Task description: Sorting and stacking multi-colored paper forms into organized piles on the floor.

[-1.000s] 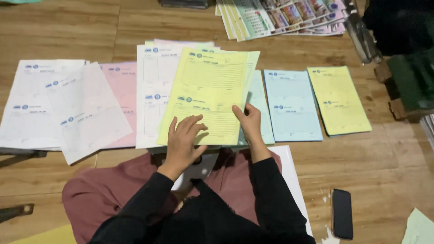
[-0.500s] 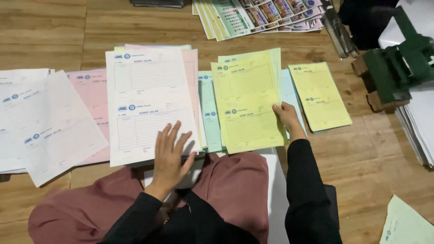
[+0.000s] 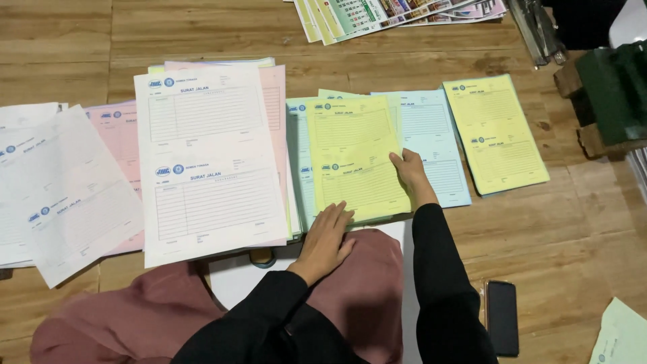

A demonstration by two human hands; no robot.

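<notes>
The yellow sheet [image 3: 355, 156], lying atop the blue stack [image 3: 431, 145] beside the white forms [image 3: 209, 158], was pinched at its right edge by the right hand [image 3: 409, 172] and pressed flat by the left hand's [image 3: 328, 236] closed fingers, and was judged best squared gently, edges aligned.

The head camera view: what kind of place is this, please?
Probably a small print or bindery workspace, on a wooden floor. Stacks of white, yellow and blue forms lie in rows, colourful printed sheets lie beyond, and a green machine stands at the right.
</notes>
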